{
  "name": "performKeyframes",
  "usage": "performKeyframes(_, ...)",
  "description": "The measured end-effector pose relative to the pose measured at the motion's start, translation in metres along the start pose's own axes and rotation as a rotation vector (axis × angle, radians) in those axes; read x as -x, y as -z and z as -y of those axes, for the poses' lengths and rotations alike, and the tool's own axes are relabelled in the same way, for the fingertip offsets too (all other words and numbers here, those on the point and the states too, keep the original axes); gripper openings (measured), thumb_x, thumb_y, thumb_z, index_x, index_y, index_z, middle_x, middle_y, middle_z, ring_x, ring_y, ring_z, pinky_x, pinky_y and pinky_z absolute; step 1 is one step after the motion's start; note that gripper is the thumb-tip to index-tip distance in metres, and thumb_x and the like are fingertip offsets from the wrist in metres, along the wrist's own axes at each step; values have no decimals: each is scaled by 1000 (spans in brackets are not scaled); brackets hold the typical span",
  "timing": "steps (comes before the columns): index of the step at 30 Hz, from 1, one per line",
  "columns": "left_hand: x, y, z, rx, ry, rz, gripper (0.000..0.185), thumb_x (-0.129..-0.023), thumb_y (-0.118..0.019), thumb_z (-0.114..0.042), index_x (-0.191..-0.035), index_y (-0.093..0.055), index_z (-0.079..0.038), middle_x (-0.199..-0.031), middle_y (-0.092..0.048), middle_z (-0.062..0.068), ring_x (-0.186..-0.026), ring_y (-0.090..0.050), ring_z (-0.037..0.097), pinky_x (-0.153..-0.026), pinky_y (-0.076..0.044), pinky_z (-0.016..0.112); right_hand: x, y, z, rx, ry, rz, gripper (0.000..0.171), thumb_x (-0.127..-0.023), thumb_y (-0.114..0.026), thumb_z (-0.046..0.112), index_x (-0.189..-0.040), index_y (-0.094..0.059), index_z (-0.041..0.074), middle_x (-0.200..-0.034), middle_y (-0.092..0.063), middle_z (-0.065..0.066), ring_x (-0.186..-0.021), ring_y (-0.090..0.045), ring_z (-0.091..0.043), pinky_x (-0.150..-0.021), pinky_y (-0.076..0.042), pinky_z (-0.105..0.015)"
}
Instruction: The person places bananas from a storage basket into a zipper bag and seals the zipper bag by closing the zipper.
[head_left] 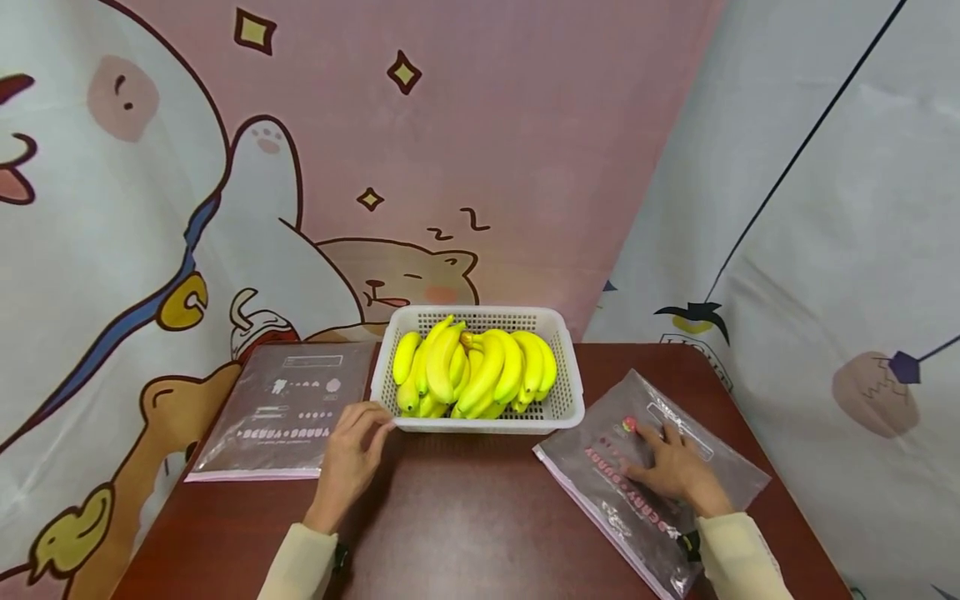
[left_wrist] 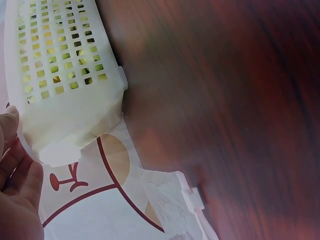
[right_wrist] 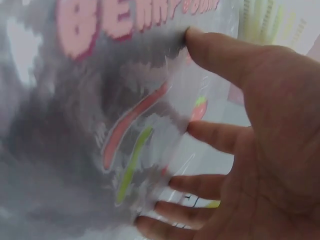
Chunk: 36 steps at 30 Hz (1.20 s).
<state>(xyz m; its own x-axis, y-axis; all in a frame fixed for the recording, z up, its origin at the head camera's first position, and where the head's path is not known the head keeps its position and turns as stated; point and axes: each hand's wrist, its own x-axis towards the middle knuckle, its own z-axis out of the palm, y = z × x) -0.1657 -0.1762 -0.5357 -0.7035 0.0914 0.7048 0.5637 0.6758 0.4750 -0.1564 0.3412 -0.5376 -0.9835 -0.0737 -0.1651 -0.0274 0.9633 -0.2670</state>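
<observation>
Lying flat at the right side of the brown tabletop [head_left: 465, 517], a clear zip bag [head_left: 600, 475] with pink lettering has the right hand [head_left: 671, 468] spread on it, fingers straight and pressing down. Just left of it stands a white perforated basket [head_left: 558, 412] full of yellow bananas [head_left: 472, 371], and the left hand [head_left: 356, 446] touches its near left corner with relaxed fingers, holding nothing. A second zip bag [head_left: 288, 408] lies flat beyond that hand, at the table's left edge.

head: high, looks down at table [head_left: 465, 517] | wrists: close-up | basket [head_left: 480, 421] shared with left wrist
</observation>
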Motion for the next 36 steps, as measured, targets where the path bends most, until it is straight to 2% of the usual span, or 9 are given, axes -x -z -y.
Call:
performKeyframes(6,-2,-1,0,0,14,20,14,-86,-81,-4,-98,-74,-7,-107,-71,7,-108,-62,24,-104,-39,14,11,-9,18,18,-49,-33,89,-86,-73,56,-145,-46,-5,-128,-43,-50,-114,-41,-73,-92,-41,-77)
performKeyframes(15,-1,1,-4,-26,41,47,15,-86,-81,-4,-98,-74,-6,-109,-70,10,-110,-61,25,-100,-45,30,21,-13,39,38,-174,18,89,-84,-74,53,-136,-46,-13,-117,-45,-51,-109,-44,-71,-88,-44,-75)
performKeyframes(18,-1,0,-9,-25,24,15,20,-83,-84,-4,-100,-74,-4,-109,-69,11,-109,-60,27,-98,-45,34,24,-11,40,58,-183,21,91,-83,-73,58,-135,-46,-12,-116,-46,-52,-106,-47,-71,-87,-45,-74)
performKeyframes(22,4,-4,-19,6,-28,-88,27,-78,-85,-3,-102,-73,-2,-107,-66,13,-104,-58,32,-95,-42,35,24,-5,40,61,-190,28,90,-84,-72,61,-136,-49,-10,-123,-47,-50,-110,-48,-70,-89,-46,-73)
performKeyframes(26,11,-11,-31,62,-38,-184,28,-76,-84,-1,-101,-72,-2,-104,-66,14,-99,-59,31,-96,-42,26,24,1,41,71,-145,-3,84,-86,-72,58,-138,-53,-6,-131,-47,-45,-117,-47,-66,-94,-45,-71)
performKeyframes(29,17,-17,-40,100,-6,-213,27,-75,-85,0,-99,-72,-3,-101,-66,12,-94,-61,26,-93,-44,18,25,2,47,62,-93,-53,79,-86,-73,54,-140,-54,-1,-137,-46,-42,-123,-45,-64,-94,-45,-73)
performKeyframes(33,28,-27,-50,155,48,-182,26,-77,-85,-1,-99,-72,-4,-97,-67,7,-83,-64,23,-79,-51,19,27,1,60,35,7,-137,71,-84,-77,47,-137,-59,3,-138,-50,-35,-126,-46,-61,-96,-45,-72)
performKeyframes(36,36,-35,-55,209,102,-107,26,-80,-85,-3,-102,-71,-6,-96,-68,7,-79,-66,24,-70,-56,29,29,-3,69,33,90,-174,67,-81,-81,45,-132,-63,5,-132,-57,-29,-121,-52,-54,-96,-48,-67)
